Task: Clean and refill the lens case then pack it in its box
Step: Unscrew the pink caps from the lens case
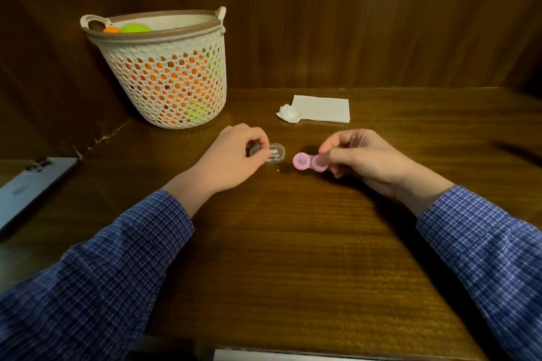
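A pink two-well lens case (305, 162) is held just above the wooden table by its right end, with my right hand (360, 155) pinching it. Its left well shows with a pink cap on it; the right well is hidden under my fingers. To the left lies a small clear plastic box (277, 152) on the table. My left hand (234, 155) grips the box's left part, fingers curled over what looks like its lid.
A white mesh basket (173, 73) with orange and green things inside stands at the back left. A folded white tissue (322, 108) and a crumpled one (289, 114) lie behind the hands. A phone (32, 184) lies at the left edge.
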A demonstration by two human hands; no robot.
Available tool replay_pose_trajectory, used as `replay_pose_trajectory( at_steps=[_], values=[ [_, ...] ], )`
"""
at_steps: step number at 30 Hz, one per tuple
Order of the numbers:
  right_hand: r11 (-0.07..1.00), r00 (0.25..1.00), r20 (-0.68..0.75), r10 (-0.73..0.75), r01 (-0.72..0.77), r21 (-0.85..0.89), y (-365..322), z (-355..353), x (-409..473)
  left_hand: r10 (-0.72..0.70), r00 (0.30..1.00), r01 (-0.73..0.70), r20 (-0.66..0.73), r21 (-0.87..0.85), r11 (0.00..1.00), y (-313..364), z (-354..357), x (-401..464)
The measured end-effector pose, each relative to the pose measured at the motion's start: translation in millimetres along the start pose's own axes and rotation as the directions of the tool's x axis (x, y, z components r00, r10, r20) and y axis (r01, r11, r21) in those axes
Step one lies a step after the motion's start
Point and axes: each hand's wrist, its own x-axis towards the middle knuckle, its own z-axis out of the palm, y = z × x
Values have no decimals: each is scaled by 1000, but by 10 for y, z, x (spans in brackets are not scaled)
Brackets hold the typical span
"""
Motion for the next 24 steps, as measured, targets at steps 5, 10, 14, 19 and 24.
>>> replay_pose_trajectory(
  at_steps=[5,10,14,19,24],
  values=[
    [1000,1000,-3,-3,3,-18,2,-3,-1,-88,996,88,-17,4,996,-13,-31,18],
    [986,999,4,42,-41,-161,-68,-62,-42,-96,991,103,-95,83,991,-13,-43,-13],
    [961,987,-7,158,-156,-230,-135,-210,-98,36,981,-31,-188,29,999,106,-10,-86],
    [936,996,3,88,-82,-342,-113,-174,-99,238,969,-230,63,-114,967,458,254,-182],
    [898,998,26,-51,57,-436,-46,-134,-101,246,962,-232,118,-120,965,542,346,-124]
  ],
)
